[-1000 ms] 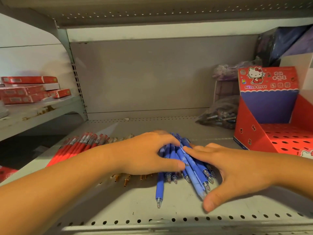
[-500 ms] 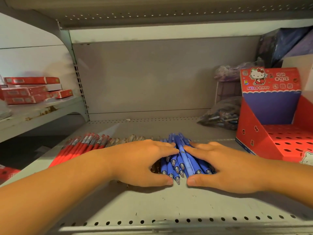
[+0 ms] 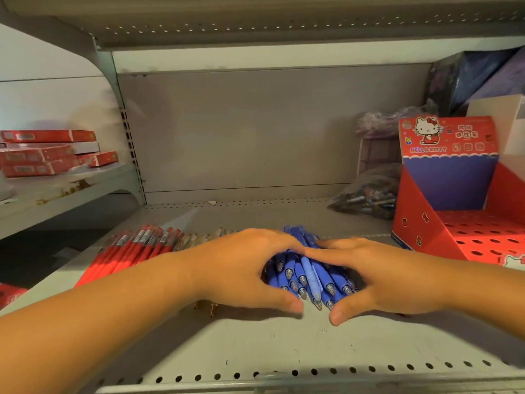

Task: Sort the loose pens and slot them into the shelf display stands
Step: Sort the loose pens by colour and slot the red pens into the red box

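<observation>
Both hands, left (image 3: 241,268) and right (image 3: 389,277), cupped together around loose blue plastic pens (image 3: 308,275); right of them, red perforated cardboard display stand (image 3: 466,223) held no pens.

A bundle of blue pens (image 3: 308,273) is cupped between the left hand (image 3: 244,268) and right hand (image 3: 380,277), left of the red display stand (image 3: 426,231).

Both forearms are bare, without sleeves, and the hands (image 3: 312,275) carry no rings.
</observation>
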Demonstrator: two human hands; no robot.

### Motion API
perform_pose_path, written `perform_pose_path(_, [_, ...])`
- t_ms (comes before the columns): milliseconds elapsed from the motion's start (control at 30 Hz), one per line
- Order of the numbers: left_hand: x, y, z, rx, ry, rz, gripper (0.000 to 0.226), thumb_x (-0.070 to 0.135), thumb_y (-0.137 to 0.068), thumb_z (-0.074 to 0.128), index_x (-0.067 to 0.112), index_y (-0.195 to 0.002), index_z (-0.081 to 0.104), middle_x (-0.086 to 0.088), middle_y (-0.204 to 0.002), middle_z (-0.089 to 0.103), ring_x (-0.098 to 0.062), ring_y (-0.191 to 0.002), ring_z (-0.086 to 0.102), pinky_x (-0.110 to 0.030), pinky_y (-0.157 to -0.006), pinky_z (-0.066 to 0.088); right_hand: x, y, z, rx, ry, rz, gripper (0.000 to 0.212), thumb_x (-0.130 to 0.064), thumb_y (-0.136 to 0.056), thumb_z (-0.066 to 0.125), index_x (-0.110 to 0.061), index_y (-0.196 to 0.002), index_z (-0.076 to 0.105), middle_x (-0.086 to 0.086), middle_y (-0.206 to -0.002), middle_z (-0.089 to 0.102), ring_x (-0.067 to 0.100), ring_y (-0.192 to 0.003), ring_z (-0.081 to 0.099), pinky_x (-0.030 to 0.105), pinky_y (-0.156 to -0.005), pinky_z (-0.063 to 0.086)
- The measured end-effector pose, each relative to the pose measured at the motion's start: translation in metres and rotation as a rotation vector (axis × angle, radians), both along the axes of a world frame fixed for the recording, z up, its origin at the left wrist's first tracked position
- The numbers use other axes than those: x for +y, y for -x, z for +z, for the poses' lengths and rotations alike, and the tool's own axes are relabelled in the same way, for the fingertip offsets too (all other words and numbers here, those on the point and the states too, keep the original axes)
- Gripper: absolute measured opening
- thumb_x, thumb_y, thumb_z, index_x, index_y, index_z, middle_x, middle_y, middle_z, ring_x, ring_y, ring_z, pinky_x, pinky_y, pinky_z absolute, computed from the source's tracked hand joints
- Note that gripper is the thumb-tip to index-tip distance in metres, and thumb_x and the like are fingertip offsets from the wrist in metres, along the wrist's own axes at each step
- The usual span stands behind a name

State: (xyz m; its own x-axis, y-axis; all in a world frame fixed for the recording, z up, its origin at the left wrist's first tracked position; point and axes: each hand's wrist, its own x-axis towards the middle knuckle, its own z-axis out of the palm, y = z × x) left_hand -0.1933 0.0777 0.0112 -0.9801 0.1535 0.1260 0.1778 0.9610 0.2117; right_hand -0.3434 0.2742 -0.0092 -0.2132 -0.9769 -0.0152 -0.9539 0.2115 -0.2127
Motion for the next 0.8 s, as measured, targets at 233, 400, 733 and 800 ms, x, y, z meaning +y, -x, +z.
perform_pose_path(233, [-0.006, 0.066, 0.014, -0.138, 0.007, 0.338, 0.073, 0.08, -0.086, 0.029, 0.034, -0.143, 0.037, 0.007, -0.144, 0.047, -0.011, -0.116, 0.048, -0.029, -0.083, 0.036, 0.011, 0.004, 0.0, -0.105, -0.043, -0.014, 0.094, -0.082, -0.07, 0.056, -0.058, -0.146, 0.005, -0.058, -0.124, 0.016, -0.022, -0.127, 0.024, -0.007, -0.094, 0.02])
perform_pose_path(400, [-0.007, 0.104, -0.014, -0.196, 0.086, 0.478, 0.063, 0.064, -0.097, 0.017, 0.023, -0.136, 0.045, -0.003, -0.122, 0.058, -0.019, -0.097, 0.052, -0.037, -0.082, 0.041, 0.014, 0.01, -0.002, -0.114, -0.029, -0.013, 0.099, -0.081, -0.07, 0.054, -0.05, -0.151, 0.005, -0.056, -0.137, 0.009, -0.02, -0.135, 0.02, -0.004, -0.103, 0.017])
perform_pose_path(733, [-0.007, 0.122, -0.024, -0.11, -0.053, 0.468, 0.063, 0.063, -0.091, 0.036, 0.031, -0.145, 0.034, 0.002, -0.148, 0.045, -0.025, -0.128, 0.046, -0.046, -0.104, 0.038, 0.01, 0.012, -0.006, -0.207, 0.25, -0.024, 0.08, -0.065, -0.059, 0.081, -0.029, -0.128, 0.062, -0.019, -0.117, 0.064, -0.005, -0.111, 0.06, 0.015, -0.093, 0.049])
perform_pose_path(800, [-0.006, 0.127, -0.022, -0.131, -0.058, 0.427, 0.063, 0.062, -0.091, 0.035, 0.033, -0.147, 0.034, 0.003, -0.153, 0.04, -0.024, -0.133, 0.042, -0.045, -0.108, 0.035, 0.014, 0.015, -0.007, -0.223, 0.212, 0.004, 0.089, -0.06, -0.06, 0.084, -0.03, -0.138, 0.055, -0.026, -0.131, 0.055, -0.011, -0.122, 0.05, 0.011, -0.099, 0.043])
